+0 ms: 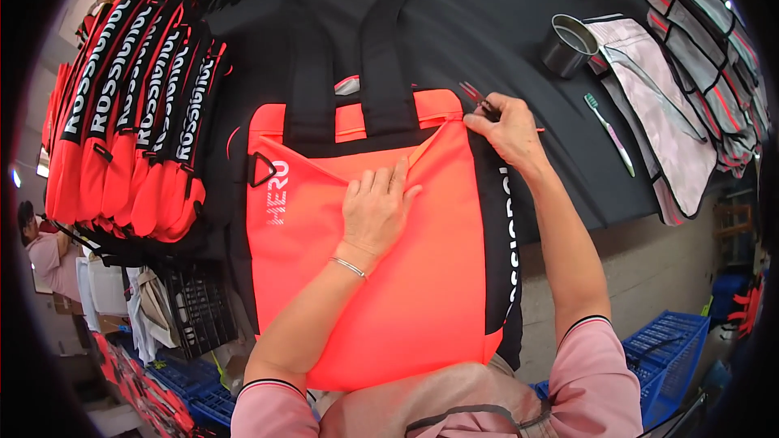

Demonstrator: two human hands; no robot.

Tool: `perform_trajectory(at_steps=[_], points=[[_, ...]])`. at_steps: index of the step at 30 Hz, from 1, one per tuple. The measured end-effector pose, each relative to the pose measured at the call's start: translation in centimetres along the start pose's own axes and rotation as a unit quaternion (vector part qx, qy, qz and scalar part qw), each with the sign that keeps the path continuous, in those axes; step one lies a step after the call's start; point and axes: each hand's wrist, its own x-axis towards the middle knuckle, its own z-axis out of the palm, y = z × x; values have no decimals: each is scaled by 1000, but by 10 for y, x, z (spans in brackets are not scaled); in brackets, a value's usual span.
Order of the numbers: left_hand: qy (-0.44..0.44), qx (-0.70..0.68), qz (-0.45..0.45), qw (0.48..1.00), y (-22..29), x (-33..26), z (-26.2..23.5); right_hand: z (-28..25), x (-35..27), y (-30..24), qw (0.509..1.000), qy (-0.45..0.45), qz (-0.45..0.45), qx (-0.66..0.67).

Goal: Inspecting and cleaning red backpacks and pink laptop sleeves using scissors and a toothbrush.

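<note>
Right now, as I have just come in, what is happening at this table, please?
A person is handling a red bag on the black table, its straps pointing away from them. The left hand lies on the bag's front. The right hand, near its upper right corner, holds a small tool, perhaps snips. More bags are at the left; a cup and a toothbrush are at the right.

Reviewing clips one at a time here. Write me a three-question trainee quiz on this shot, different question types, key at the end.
1. True or false: the left hand is gripping a shoulder strap.
2. What does the right hand hold? (a) a cup (b) snips (c) a bracelet
3. Fill in: the toothbrush lies on a ____ table cover.

Key: 1 false, it rests on the bag; 2 b; 3 black.
</note>
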Motion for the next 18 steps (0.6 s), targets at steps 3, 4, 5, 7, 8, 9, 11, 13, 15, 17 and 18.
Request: perform_trajectory(at_steps=[3, 4, 5, 7, 8, 9, 11, 13, 15, 17, 18], points=[[7, 6, -9, 1000, 5, 5, -6, 9, -2, -20, 989, 126, -72, -25], [6, 6, -9, 1000, 4, 6, -4, 18, 0, -22, 989, 127, -72, -25], [19, -19, -11, 1000, 3, 7, -2, 28, 2, -22, 984, 137, -74, -83], [31, -44, -12, 998, -5, 9, 3, 37, 4, -19, 976, 146, -77, -140], [46, -80, -42, 995, -11, 14, 9, 38, 5, -15, 980, 136, -62, -134], [59, -113, -75, 989, -17, 18, 12, 42, 6, -12, 983, 122, -50, -126], [22, -134, -107, 985, -16, 35, 4, 44, 6, -6, 986, 109, -34, -122], [-12, -158, -135, 978, -17, 50, 2, 46, 5, -5, 986, 124, -47, -104], [-18, -156, -119, 980, -18, 57, 5, 47, 3, -4, 986, 128, -47, -101], [-24, -152, -102, 983, -21, 63, 11, 47, 3, -2, 986, 131, -46, -96], [-9, -146, -86, 986, -22, 65, 16, 48, 3, -1, 985, 136, -52, -95]])
